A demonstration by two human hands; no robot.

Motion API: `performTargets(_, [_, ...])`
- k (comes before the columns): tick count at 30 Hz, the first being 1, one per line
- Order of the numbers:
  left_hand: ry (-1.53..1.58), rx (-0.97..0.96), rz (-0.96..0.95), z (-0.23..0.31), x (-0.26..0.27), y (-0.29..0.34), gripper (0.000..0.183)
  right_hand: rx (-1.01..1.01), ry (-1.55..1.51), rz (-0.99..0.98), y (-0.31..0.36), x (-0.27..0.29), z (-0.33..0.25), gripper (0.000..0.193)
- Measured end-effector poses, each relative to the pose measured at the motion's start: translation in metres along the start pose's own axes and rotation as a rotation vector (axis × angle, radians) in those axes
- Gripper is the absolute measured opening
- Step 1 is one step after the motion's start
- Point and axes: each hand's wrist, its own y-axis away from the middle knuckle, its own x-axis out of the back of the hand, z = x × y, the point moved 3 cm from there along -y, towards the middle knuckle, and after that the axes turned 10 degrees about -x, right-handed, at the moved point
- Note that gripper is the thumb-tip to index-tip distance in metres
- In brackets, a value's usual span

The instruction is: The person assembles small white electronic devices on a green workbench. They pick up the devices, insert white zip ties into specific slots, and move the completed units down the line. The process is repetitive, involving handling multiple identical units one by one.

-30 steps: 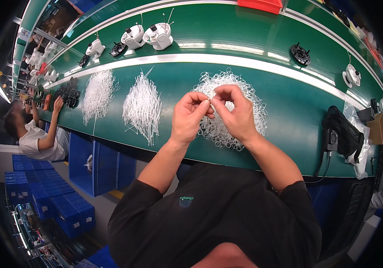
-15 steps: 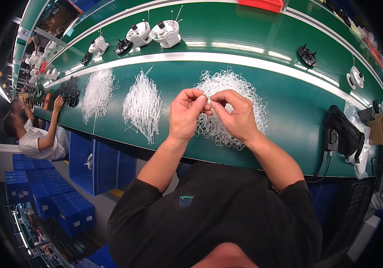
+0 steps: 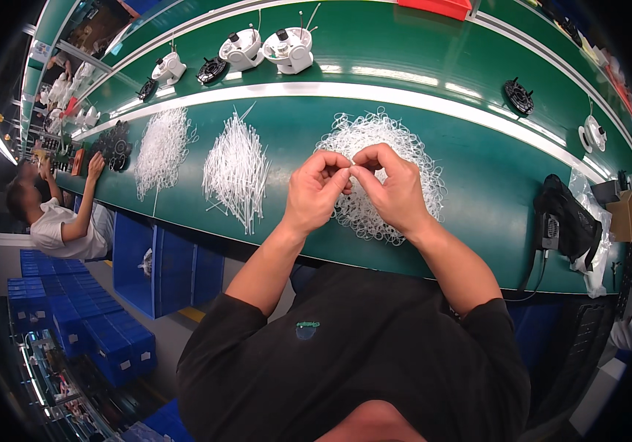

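Pile of white loops (image 3: pixel 397 158): a loose, tangled heap of thin white plastic rings, lying on the green counter (image 3: pixel 478 147) directly under and behind both hands.
Piece in hand: a small white piece pinched between the fingers (image 3: pixel 345 171) of both hands, held just above the heap; too small to tell its exact shape.
Left hand (image 3: pixel 316 193): curled, fingertips meeting the right's.
Right hand (image 3: pixel 393 188): curled, thumb and forefinger pinching.
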Motion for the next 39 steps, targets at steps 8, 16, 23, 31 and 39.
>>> performTargets(8, [-0.564,0.083,0.102,0.006,0.057,-0.007,0.013,0.009,0.209,0.104,-0.011,0.025,0.011,0.009])
performTargets(16, [-0.982,0.162,-0.064,-0.019,0.069,0.019,0.013,-0.033,0.196,0.15,-0.017,0.038,0.02,0.008])
performTargets(23, [-1.178,0.114,-0.188,-0.021,0.057,0.014,0.011,-0.006,0.214,0.112,-0.014,0.036,0.018,0.008])
performTargets(31, [-0.99,-0.011,-0.145,-0.016,0.071,0.018,0.01,0.011,0.218,0.057,-0.009,0.041,0.014,0.009])
performTargets(39, [0.157,-0.024,0.096,0.02,0.02,-0.005,0.012,-0.015,0.008,-0.23,0.007,-0.003,-0.012,0.021])
